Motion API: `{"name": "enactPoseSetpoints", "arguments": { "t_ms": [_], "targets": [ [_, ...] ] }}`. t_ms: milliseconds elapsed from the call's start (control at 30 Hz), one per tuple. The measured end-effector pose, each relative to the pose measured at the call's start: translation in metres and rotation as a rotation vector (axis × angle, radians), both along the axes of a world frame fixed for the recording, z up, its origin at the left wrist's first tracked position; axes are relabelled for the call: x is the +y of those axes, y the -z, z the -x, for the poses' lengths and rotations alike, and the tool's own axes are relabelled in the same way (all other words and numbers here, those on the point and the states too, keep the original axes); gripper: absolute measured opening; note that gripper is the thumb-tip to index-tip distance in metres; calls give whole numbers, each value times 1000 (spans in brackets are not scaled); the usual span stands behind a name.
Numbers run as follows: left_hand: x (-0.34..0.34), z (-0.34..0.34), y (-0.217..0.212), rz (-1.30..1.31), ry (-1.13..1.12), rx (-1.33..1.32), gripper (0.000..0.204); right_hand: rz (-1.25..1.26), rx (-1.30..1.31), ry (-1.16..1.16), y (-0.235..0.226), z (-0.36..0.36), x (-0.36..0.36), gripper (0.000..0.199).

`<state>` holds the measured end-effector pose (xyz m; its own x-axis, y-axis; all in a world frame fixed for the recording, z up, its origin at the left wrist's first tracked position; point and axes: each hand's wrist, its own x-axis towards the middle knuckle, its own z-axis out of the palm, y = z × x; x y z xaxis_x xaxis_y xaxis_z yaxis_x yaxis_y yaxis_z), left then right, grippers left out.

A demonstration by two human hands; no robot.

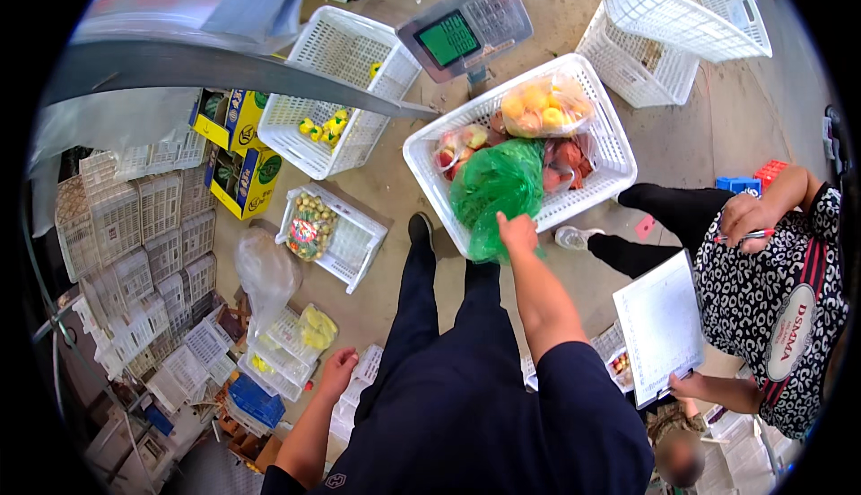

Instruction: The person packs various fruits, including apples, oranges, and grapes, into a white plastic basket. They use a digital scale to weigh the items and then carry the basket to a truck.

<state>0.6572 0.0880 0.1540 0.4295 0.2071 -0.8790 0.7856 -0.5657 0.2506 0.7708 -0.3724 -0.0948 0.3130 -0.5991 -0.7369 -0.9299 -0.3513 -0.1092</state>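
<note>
My right hand (516, 233) is closed on the gathered end of a green plastic bag (502, 183), whose contents I cannot make out. The bag lies at the near side of a white plastic crate (617, 141). Beside it in the crate are a clear bag of yellow-orange round fruit (545, 108), a bag of red and yellow fruit (459, 150) and a bag of reddish produce (565, 161). A scale display (466, 29) with a lit green screen stands just beyond the crate. Low at my left side, my left hand (339, 374) hangs with loosely curled fingers, nothing seen in it.
A crate with yellow items (332, 91) and a small crate with a netted bag of round produce (309, 226) stand left. Yellow cartons (242, 181) are stacked behind. At right, a person holds a clipboard (659, 329) and pen. White crates (682, 6) stand far right.
</note>
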Motion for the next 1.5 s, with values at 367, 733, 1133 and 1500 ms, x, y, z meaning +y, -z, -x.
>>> {"name": "enactPoseSetpoints", "arguments": {
  "t_ms": [367, 733, 1133, 1500],
  "targets": [
    [-17, -8, 1, 33, -42, 49, 31, -697, -480, 1404, 105, 2, 13, 35],
    [-29, -37, 14, 68, -12, -27, 35, 92, -352, 228, -5, 6, -15, 50],
    [-18, -6, 14, 43, -39, -1, 34, 53, -403, -54, -3, -78, -50, 25],
    [-33, 2, 1, 50, -118, 61, 36, 289, -1112, -164, -106, -303, -107, 64]
  ]
}}
